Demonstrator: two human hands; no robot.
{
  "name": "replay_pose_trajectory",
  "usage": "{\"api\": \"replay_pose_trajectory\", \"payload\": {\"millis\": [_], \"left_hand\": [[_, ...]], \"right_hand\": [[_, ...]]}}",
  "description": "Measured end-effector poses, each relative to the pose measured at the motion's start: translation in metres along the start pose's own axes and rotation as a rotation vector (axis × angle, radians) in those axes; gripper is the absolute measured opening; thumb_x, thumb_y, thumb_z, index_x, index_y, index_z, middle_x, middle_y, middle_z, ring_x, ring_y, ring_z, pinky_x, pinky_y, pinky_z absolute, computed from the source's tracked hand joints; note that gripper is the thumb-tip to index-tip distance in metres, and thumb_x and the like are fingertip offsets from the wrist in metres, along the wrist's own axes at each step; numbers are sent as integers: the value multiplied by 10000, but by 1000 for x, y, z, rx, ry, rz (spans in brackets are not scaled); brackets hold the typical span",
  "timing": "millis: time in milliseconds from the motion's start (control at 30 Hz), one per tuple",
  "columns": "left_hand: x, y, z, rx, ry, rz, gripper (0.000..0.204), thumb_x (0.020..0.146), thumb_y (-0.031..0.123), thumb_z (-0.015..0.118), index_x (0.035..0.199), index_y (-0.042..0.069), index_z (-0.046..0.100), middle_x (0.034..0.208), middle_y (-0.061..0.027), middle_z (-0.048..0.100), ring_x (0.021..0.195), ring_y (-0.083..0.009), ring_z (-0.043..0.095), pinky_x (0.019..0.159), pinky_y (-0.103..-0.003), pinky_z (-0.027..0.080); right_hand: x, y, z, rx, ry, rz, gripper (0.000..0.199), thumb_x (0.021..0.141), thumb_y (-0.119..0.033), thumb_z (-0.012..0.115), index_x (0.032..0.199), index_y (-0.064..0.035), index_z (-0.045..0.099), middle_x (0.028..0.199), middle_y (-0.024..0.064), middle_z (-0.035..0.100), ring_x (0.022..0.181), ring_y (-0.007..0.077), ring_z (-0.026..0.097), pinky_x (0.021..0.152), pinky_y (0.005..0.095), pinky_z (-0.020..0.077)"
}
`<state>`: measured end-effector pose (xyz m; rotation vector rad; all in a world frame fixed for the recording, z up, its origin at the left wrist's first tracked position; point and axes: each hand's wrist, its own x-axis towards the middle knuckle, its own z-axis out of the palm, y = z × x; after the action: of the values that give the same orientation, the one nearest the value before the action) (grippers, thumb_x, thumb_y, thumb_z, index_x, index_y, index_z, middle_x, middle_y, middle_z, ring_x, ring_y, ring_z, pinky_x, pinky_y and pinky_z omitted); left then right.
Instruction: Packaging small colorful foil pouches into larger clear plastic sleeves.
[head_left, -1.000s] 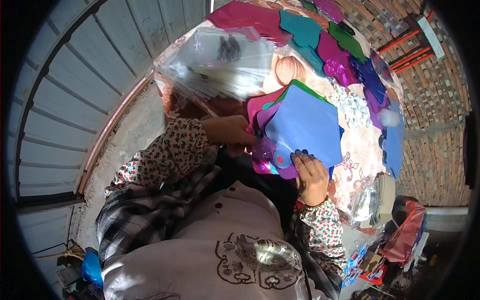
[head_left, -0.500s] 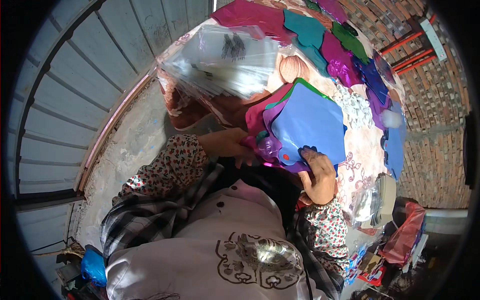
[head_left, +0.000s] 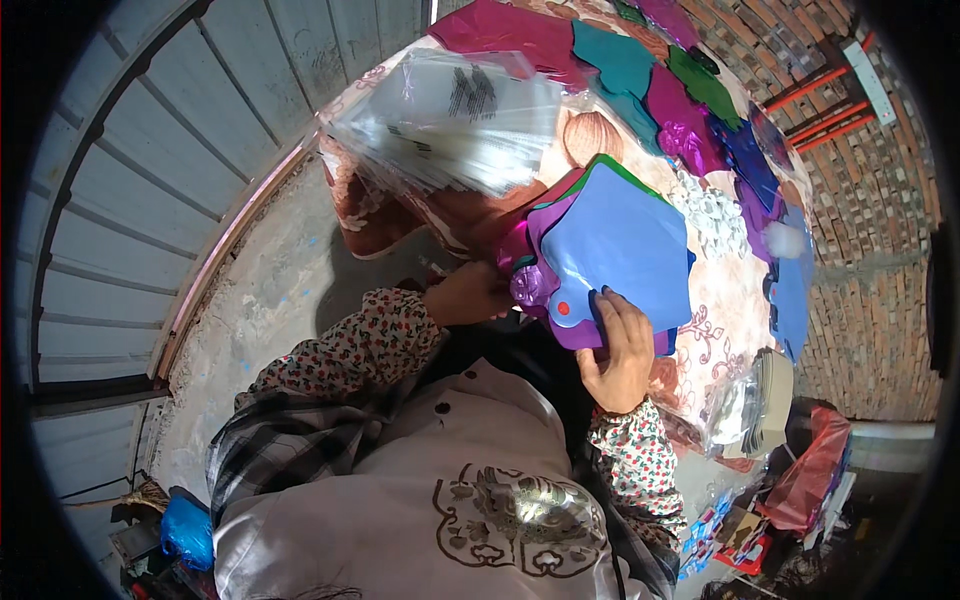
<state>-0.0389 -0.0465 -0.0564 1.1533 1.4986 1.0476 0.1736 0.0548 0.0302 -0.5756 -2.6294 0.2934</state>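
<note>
A stack of flat, shiny shaped sheets lies before me at the table's near edge, with a blue sheet [head_left: 620, 240] on top. Purple and green edges stick out beneath, and a crinkled purple foil bunch [head_left: 531, 286] shows at the left corner. My right hand [head_left: 622, 350] rests on the blue sheet's near edge, fingers stretched out and thumb apart, beside a small red dot. At the stack's left side is my left hand [head_left: 465, 294], in shadow with its fingers curled in; whatever they hold is hidden.
A fan of clear plastic bags [head_left: 450, 120] lies at the table's far left. Teal sheets [head_left: 617, 62] and magenta sheets [head_left: 672, 105] spread along the back. Right of the stack are a heap of small white pieces [head_left: 708, 215] and a beige bundle [head_left: 768, 400].
My left hand has shifted slightly right and curled by the stack's left edge. The magenta layer there shows less. My right hand has moved a little left, its fingers straighter.
</note>
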Motion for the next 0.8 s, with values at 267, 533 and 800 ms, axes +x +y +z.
{"api": "replay_pose_trajectory", "payload": {"millis": [267,533,800], "left_hand": [[-6,5,-12,-155,-196,-14,137,840,138,611,878,7,603,713,-56,624,648,-126,596,615,-261,484],[-27,9,-33,-283,-445,29,270,839,232,628,979,2,607,845,-89,652,698,-155,624,676,-282,512],[-9,22,-27,-797,-215,-220,321,855,192,611,1103,0,544,948,-102,625,769,-173,628,643,-301,547]], "right_hand": [[1,4,6,-51,46,-67,405,656,-31,583,1059,-5,615,1063,140,600,976,318,547,878,401,426],[4,-19,5,-44,6,-204,404,641,-32,607,1044,-17,631,1073,121,600,987,310,542,895,426,410],[-2,-32,7,-132,-74,-169,434,706,-209,670,1085,-9,601,1127,131,569,1047,304,520,924,446,380]]}}
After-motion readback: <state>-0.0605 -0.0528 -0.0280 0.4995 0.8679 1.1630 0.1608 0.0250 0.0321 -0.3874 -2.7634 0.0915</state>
